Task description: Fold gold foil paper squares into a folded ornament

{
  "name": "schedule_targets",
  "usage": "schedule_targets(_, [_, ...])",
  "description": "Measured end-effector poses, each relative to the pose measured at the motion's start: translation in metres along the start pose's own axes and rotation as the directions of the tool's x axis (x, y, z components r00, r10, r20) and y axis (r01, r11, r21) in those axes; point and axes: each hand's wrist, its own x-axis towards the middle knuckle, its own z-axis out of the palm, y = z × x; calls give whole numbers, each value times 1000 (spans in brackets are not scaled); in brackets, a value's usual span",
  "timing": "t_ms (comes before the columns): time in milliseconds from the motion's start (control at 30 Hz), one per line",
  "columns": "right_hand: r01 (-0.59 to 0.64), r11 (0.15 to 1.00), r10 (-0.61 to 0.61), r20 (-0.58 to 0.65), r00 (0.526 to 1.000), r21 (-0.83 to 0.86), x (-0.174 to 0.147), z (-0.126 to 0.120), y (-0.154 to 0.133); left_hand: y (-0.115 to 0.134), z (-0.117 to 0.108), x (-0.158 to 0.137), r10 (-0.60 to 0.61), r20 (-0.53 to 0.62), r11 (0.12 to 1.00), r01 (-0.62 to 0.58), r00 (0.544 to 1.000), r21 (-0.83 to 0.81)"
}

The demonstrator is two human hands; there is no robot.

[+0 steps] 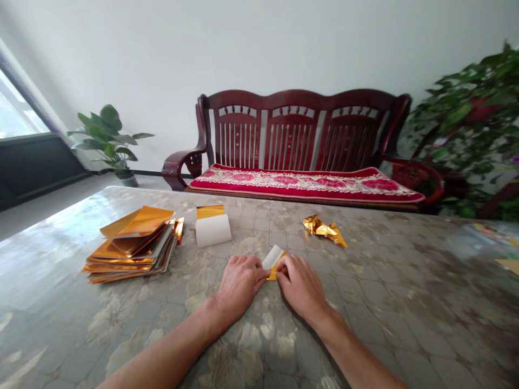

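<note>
Between my hands on the table is a small folded piece of gold foil paper (272, 258), with its white back showing on the upper left and gold on the lower right. My left hand (240, 276) has its fingers bent and its thumb against the paper's lower left edge. At the right edge, my right hand (299, 280) pinches the paper between thumb and curled fingers. Beyond my left hand lies a sheet of foil paper (213, 230), curled with its white side up and a gold strip at its back.
A stack of gold foil sheets (133, 248) sits on the patterned table (182, 329) to the left. Crumpled or folded gold foil (324, 230) lies at the back right. Clear plastic (482, 240) is near the right edge. A dark wooden bench (302, 135) stands behind the table.
</note>
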Motion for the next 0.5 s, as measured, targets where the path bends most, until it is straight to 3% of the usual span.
schedule_targets(100, [8, 1000, -8, 25, 1000, -8, 1, 0, -5, 0, 2, -2, 26, -25, 999, -25, 999, 28])
schedule_targets(200, [6, 1000, -6, 54, 999, -14, 3, -2, -6, 2, 2, -6, 127, -31, 989, -125, 991, 79])
schedule_targets(300, [10, 1000, -8, 62, 998, -20, 3, -4, -5, 5, 0, -12, 228, 23, 962, -228, 973, 151])
schedule_targets(500, [20, 999, -17, 73, 997, -47, 3, -4, -5, 7, -7, -20, 250, 135, 932, -275, 959, 234])
